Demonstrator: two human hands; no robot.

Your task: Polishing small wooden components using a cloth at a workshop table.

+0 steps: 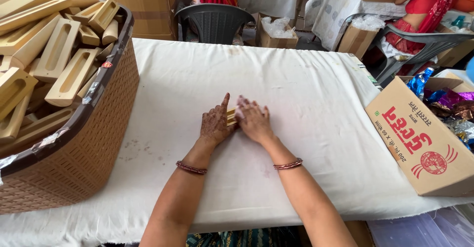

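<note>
**Around the cloth-covered worktop**

A white cloth (pixel 296 104) covers the worktop. At its left end stands a brown woven basket (pixel 84 158) heaped with slotted wooden blocks (pixel 59 64). At the right edge a tilted cardboard box (pixel 419 148) with red print holds shiny foil wrappers (pixel 452 104). Beyond the far edge stands a dark plastic chair (pixel 215 22), with more cartons (pixel 276 37) and a seated person in red (pixel 424 5) behind.

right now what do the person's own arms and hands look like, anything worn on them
Both forearms are bare, with no sleeves in view. Each wrist carries a thin dark red bangle. The left hand bears a dark patterned henna design across its back; the right hand shows no clear design from here.
</note>
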